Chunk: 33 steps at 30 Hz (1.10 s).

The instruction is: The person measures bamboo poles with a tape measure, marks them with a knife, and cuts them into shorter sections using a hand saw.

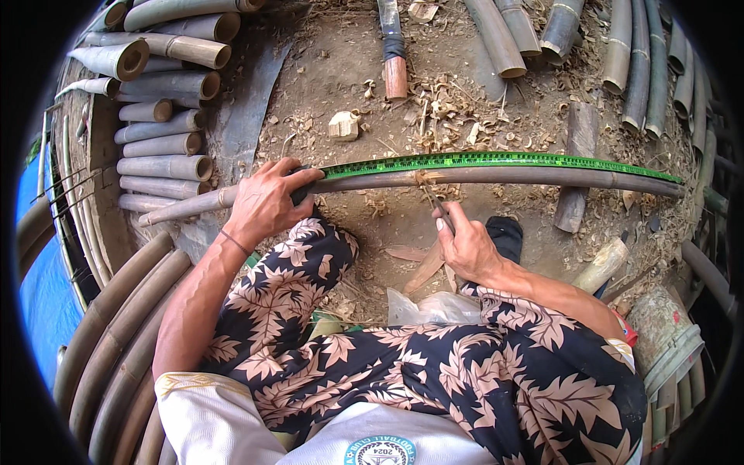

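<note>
A long brown bamboo pole (496, 177) lies crosswise in front of my knees. Along its far side runs a green tape measure blade (465, 160), drawn out to near the pole's right end. My left hand (267, 194) is closed around the dark tape measure case (308, 180), pressing it against the pole; its palm hides part of both. With my right hand (469, 244) I pinch a thin dark pointed tool (435, 204), its tip at the pole's near side beside a pale, rough node (421, 177). The tool's exact kind cannot be made out.
A dark wood block (583, 132) lies under the pole's right part. A blade with a wooden handle (396, 77) rests on the dirt ahead, near a pale wood chunk (343, 126) and shavings. Cut bamboo (167, 146) is stacked left; a dirty bucket (659, 333) stands right.
</note>
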### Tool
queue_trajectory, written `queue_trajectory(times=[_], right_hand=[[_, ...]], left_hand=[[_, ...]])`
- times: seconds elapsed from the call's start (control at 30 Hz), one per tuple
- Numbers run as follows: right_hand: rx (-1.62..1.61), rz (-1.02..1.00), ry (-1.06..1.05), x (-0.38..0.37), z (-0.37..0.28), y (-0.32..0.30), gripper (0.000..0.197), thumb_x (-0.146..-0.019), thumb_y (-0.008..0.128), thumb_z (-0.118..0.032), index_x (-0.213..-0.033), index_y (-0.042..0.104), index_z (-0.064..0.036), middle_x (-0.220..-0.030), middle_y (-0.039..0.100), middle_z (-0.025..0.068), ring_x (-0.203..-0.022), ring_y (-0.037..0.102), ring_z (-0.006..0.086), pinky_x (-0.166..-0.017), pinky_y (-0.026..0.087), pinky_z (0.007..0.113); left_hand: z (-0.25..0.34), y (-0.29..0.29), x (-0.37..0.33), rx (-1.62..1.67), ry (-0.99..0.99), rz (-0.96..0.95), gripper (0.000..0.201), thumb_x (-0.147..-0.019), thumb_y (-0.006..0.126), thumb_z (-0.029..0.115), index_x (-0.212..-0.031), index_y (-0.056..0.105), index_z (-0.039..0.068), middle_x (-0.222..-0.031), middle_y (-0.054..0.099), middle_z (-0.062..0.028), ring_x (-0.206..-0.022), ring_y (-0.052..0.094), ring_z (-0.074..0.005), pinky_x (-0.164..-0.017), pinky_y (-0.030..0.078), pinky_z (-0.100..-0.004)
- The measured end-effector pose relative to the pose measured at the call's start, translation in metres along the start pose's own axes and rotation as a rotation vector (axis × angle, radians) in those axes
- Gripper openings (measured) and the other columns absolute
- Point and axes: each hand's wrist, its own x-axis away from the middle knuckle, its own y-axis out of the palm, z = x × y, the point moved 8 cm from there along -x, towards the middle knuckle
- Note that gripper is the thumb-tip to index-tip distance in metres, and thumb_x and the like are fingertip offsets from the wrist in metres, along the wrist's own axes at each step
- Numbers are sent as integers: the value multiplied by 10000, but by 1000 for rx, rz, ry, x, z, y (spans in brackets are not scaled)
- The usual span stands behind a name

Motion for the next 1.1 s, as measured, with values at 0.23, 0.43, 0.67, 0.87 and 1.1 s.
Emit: queue_trajectory(times=[0.23, 0.43, 0.67, 0.87, 1.1], right_hand=[[-1, -36, 31, -2, 7, 2, 191, -1005, 479, -88, -1168, 477, 12, -564, 575, 91, -488, 628, 200, -473, 469, 361], [20, -30, 19, -3, 7, 3, 184, -1008, 475, -88, -1166, 476, 8, -559, 574, 87, -486, 627, 193, -474, 475, 356], [18, -47, 58, -5, 0, -2, 190, -976, 508, -62, -1152, 482, 5, -594, 601, 202, -561, 659, 388, -499, 476, 464], [87, -115, 55, -1, -4, -6, 189, -993, 485, -105, -1138, 493, 16, -615, 606, 173, -555, 668, 312, -498, 470, 415], [-75, -383, 385, 20, 4, -6, 228, -1012, 438, -141, -1125, 502, 46, -594, 612, 144, -498, 661, 226, -502, 533, 393]], left_hand=[[-1, 1, 2, -2, -5, 3, 380, -793, 685, 250, -1171, 707, 245, -1123, 653, -60, -1030, 644, -275, -856, 550, -399], [-1, 2, 1, -17, 5, 25, 384, -796, 687, 278, -1181, 699, 266, -1119, 653, -57, -1012, 643, -269, -840, 554, -401], [-1, 4, 0, -8, -12, 39, 383, -797, 691, 279, -1179, 698, 258, -1132, 643, -61, -1035, 633, -269, -840, 555, -404], [-5, 14, -15, -91, 13, 19, 391, -807, 694, 299, -1194, 692, 251, -1153, 636, -66, -1052, 625, -275, -850, 560, -407], [-17, 36, -4, -5, -18, -84, 363, -876, 673, 368, -1221, 680, 256, -1202, 623, -82, -1104, 614, -291, -878, 551, -426]])
